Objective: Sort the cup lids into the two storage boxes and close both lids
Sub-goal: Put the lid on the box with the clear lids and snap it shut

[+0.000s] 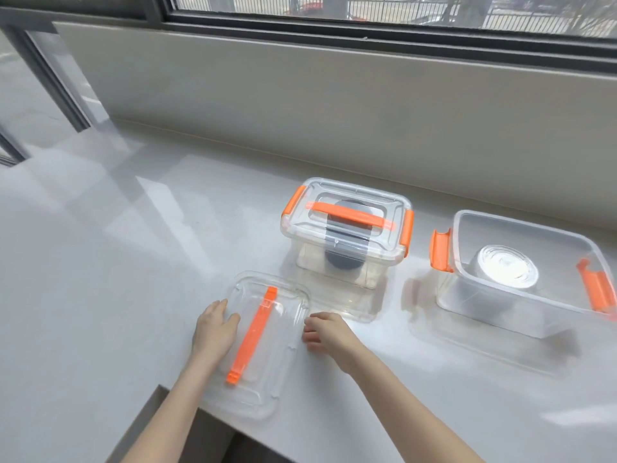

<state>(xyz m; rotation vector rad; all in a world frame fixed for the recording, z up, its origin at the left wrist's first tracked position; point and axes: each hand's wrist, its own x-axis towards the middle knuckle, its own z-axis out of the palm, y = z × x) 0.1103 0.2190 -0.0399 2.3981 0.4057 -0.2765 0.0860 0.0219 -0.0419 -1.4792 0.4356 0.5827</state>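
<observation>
Head view: both hands flank a loose clear storage-box lid (257, 345) lying flat at the white counter's (100, 279) near edge. Left hand (213, 332) rests on its left side, right hand (325, 330) touches its right rim, neither yet gripping, likely about to lift it toward the open right box (521, 295) holding clear cup lids (504, 269). The left box (347, 235), holding dark lids (344, 262), is already closed.

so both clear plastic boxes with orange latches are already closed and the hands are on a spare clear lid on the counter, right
Not quite. In the head view only the clear plastic box on the left is closed; the clear plastic box on the right is open. The left hand and right hand are at the loose clear lid with an orange handle.
</observation>
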